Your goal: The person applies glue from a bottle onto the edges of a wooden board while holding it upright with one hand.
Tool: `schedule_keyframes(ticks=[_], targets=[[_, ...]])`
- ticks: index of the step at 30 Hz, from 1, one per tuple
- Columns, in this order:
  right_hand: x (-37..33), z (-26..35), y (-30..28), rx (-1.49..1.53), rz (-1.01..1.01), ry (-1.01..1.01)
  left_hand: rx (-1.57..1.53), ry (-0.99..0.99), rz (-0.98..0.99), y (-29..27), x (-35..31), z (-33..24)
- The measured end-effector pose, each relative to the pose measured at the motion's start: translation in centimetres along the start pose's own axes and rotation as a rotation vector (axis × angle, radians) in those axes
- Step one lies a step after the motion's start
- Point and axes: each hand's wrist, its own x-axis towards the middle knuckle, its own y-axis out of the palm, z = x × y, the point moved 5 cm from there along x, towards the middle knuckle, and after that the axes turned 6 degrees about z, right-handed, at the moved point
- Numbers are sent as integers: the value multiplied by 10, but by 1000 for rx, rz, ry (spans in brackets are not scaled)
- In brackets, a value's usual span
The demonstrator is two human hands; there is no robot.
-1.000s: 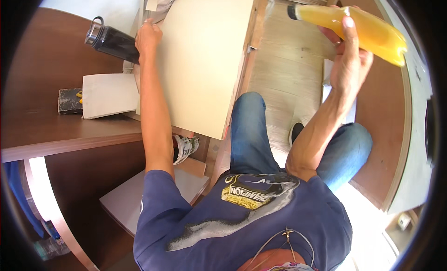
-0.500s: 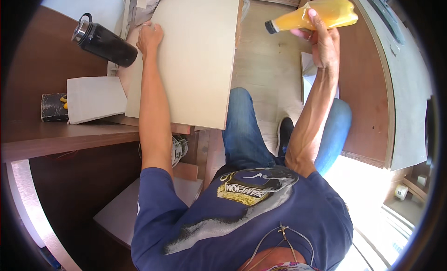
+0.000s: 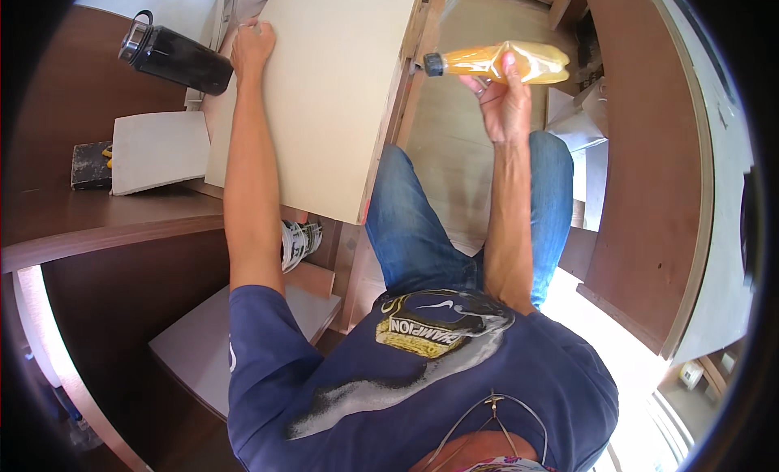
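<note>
My right hand [image 3: 507,107] is wrapped round a clear plastic bottle [image 3: 537,62] of yellow-orange liquid. The bottle lies nearly level in the air, its black cap pointing left. It could be glue, but its contents cannot be made out for sure. At the far left edge of a large pale board [image 3: 329,107], my left hand [image 3: 254,46] is closed with fingers curled; whatever they grip, if anything, is hidden. Close by on its left, a black metal flask [image 3: 182,62] with a loop lid appears tilted.
A white block [image 3: 158,153] and a small dark box [image 3: 92,165] sit on the brown surface at left. Under the board are a white printed bucket [image 3: 300,243] and a loose panel [image 3: 235,350]. A brown wooden panel [image 3: 649,164] rises on my right, beside crumpled silvery sheeting [image 3: 586,123].
My right hand has brought the bottle left and nearer, turning it closer to level. My left hand stays closed at the board's edge. My right knee has come inward, and the view has shifted slightly.
</note>
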Motion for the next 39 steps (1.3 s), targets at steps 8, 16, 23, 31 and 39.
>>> schedule_keyframes(ticks=[8, 16, 23, 31, 39], targets=[[-17, -55, -3, 106, -89, -25, 18, -3, 2, 2, 6, 5], [-56, -55, 11, -55, -104, -122, 68, 3, -1, 1, 4, 3], [-16, -48, 6, -130, -110, -151, 32, 27, 0, 6, 7, -8], [-20, -46, 13, -123, -48, -139, 72, 18, 9, 5, 10, -1], [-37, -39, 27, -116, -52, -128, 67, 32, 7, 7, 9, 3]])
